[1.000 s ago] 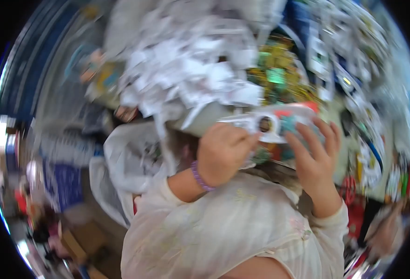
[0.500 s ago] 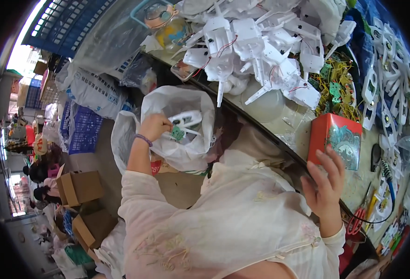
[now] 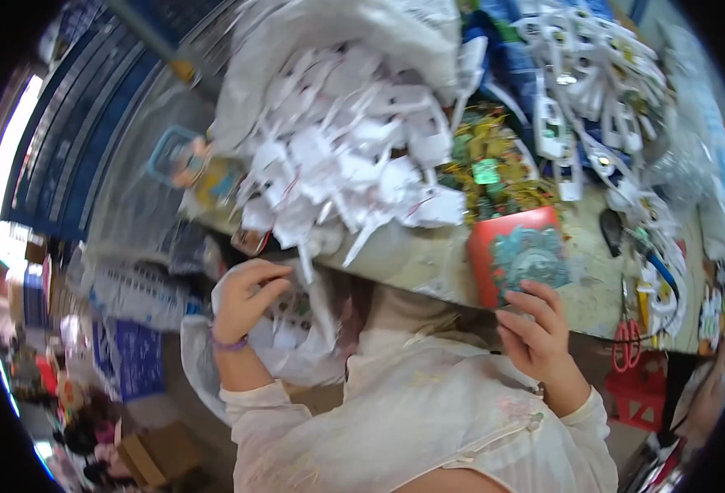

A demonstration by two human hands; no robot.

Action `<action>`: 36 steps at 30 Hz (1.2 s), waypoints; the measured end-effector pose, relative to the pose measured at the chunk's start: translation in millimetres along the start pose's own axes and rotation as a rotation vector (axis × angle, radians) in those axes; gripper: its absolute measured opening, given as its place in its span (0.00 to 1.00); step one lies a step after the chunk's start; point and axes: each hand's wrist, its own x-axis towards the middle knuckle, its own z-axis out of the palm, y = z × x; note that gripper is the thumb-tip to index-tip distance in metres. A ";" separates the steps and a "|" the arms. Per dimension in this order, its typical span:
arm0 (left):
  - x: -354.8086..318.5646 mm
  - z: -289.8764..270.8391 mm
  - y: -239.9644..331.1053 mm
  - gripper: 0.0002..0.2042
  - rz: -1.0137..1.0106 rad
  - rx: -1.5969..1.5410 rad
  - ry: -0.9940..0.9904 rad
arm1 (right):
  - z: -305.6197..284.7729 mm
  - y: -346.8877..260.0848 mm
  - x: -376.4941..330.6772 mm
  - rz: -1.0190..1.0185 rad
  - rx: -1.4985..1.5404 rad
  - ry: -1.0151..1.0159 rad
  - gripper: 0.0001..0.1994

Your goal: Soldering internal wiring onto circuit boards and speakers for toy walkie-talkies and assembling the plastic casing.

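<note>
My left hand (image 3: 247,300), with a purple band at the wrist, hovers below the table edge over a white plastic bag (image 3: 296,345) that holds white parts. Its fingers are curled and apart, and I see nothing in them. My right hand (image 3: 535,329) grips the near edge of a red box with a teal pattern (image 3: 517,259), which rests on the front edge of the grey table (image 3: 411,255). My pale sleeves fill the lower middle of the view.
A big heap of white plastic shells (image 3: 338,164) spills over the table. Green circuit boards (image 3: 485,164) lie behind the box, more white devices (image 3: 592,123) at the right. Red-handled scissors (image 3: 625,337) lie near the right edge. A cardboard box (image 3: 153,452) stands on the floor.
My left hand held a white device over the bag; now it is empty and nearer the table edge. My right hand still holds the red box, now resting on the table.
</note>
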 end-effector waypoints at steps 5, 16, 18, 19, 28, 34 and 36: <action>116.7 19.3 83.6 0.06 0.522 0.187 0.081 | -2.4 2.3 -1.6 0.026 -0.004 0.096 0.13; 243.6 55.1 78.4 0.13 0.123 0.938 0.025 | -14.6 13.5 -23.6 0.140 0.023 0.117 0.14; 238.2 57.7 82.5 0.11 0.148 0.971 0.069 | -14.8 16.7 -22.3 0.138 0.031 0.124 0.14; 232.4 57.0 86.5 0.11 0.146 0.973 0.066 | -14.8 17.9 -21.4 0.140 0.034 0.122 0.14; 187.0 61.9 132.2 0.17 0.233 -0.519 -0.013 | -23.0 29.6 17.8 0.005 -0.050 0.208 0.16; 137.1 95.8 158.5 0.22 0.433 -0.447 -0.213 | -25.2 42.2 70.5 0.784 1.202 0.157 0.19; 129.5 95.9 159.9 0.22 0.964 0.019 -0.163 | -20.3 48.3 73.8 0.826 1.626 -0.053 0.21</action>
